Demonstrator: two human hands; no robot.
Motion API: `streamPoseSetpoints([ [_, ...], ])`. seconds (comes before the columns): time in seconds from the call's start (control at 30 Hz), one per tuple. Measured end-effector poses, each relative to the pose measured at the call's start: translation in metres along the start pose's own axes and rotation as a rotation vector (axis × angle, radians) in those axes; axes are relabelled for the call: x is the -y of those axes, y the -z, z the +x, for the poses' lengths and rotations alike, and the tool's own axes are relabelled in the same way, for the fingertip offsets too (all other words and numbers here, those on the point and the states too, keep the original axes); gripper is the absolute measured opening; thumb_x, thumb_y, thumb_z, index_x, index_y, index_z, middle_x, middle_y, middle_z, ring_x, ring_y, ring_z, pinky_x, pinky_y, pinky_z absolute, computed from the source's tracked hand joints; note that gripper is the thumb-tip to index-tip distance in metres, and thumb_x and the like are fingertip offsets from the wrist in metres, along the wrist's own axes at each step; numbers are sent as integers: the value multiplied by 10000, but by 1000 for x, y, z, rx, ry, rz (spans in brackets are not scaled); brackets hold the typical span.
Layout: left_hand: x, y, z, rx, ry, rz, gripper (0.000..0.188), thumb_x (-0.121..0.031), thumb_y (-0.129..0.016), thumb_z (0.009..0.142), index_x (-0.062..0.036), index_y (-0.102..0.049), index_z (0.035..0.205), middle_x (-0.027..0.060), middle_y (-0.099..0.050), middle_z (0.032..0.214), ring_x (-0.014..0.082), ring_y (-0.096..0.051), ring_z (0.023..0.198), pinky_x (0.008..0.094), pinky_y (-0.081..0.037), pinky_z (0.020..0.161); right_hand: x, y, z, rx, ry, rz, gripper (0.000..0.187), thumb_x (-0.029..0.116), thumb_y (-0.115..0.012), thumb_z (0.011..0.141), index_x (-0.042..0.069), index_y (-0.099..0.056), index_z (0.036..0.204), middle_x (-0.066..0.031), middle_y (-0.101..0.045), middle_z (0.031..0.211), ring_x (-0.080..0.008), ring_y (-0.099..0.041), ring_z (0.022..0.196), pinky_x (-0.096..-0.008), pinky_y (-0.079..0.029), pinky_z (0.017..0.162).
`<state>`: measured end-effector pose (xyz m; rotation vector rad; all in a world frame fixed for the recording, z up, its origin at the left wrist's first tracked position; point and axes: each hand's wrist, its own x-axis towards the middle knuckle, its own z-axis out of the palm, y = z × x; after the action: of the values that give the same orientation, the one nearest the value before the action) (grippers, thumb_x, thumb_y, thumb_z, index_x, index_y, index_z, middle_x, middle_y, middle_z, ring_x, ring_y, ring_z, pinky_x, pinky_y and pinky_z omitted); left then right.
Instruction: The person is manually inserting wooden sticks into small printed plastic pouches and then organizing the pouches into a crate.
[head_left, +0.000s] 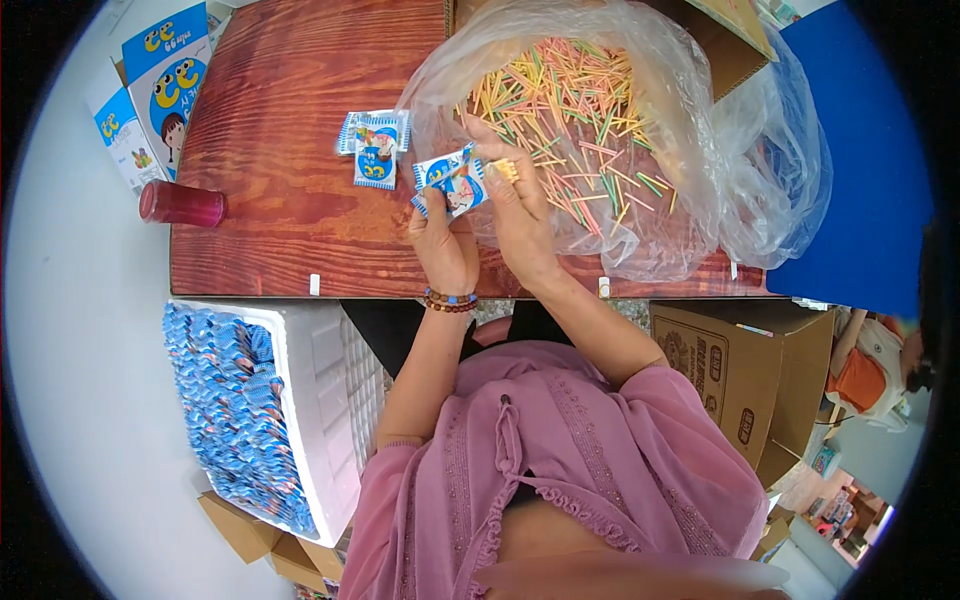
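Glossy red cylinder (183, 204) at the wood-grained tabletop's (300, 60) left edge; nearby, a white foam box (315, 390) packed with crimped blue packets (230, 420); two flat, serrated-edged sachets (376, 172), overlapping. Left hand (448, 250), grip pinching a crinkled blue-and-white wrapper (455, 185) above the tabletop; right hand (525, 220), beside it, grip pinching stubby yellow sticks (507, 170). Rightmost, a rumpled clear plastic bag (765, 180) holding slender pink, yellow and green rods (565, 90).
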<state>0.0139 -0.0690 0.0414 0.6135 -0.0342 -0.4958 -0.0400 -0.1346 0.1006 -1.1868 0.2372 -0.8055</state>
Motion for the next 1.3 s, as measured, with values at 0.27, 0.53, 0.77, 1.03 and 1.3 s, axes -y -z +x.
streamPoseSetpoints([
  [0.27, -6, 10, 5, 84, 178, -141, 392, -336, -480, 982, -19, -514, 1211, 80, -601, 1191, 186, -585, 1068, 357, -471, 937, 5, 14, 1, 271, 206, -608, 551, 265, -509, 955, -4, -338, 1405, -210, -295, 1476, -328, -248, 1399, -397, -193, 1134],
  [0.53, -4, 23, 5, 100, 213, -261, 410, -355, -497, 972, -49, -502, 1244, 61, -591, 1200, 177, -568, 1082, 343, -460, 952, 0, 5, 2, 345, 233, -971, 456, 223, -661, 836, 6, -524, 1213, -194, -486, 1247, -357, -454, 1177, -421, -354, 1004],
  [0.77, -15, 28, 7, 153, 213, -378, 429, -350, -535, 953, -95, -474, 1293, 33, -554, 1246, 167, -535, 1118, 356, -433, 982, -1, -12, 11, 264, 401, -1081, 274, 208, -639, 836, 40, -626, 1052, -102, -611, 1026, -279, -534, 1003, -406, -353, 895],
  [1.03, -35, 39, 13, 183, 130, -387, 377, -241, -564, 946, -65, -491, 1272, 49, -573, 1232, 178, -528, 1134, 356, -413, 997, -11, -16, 24, 389, 436, -992, 182, 170, -627, 851, 48, -671, 979, -99, -612, 956, -286, -552, 886, -382, -393, 787],
  [1.3, -62, 53, 14, 2, 44, 136, 202, -22, -598, 898, 6, -611, 1098, 76, -660, 1041, 124, -630, 909, 266, -510, 795, -32, -15, 46, 412, -148, -604, 185, 187, -649, 860, 6, -686, 844, -89, -589, 684, -146, -557, 600, -322, -408, 534],
])
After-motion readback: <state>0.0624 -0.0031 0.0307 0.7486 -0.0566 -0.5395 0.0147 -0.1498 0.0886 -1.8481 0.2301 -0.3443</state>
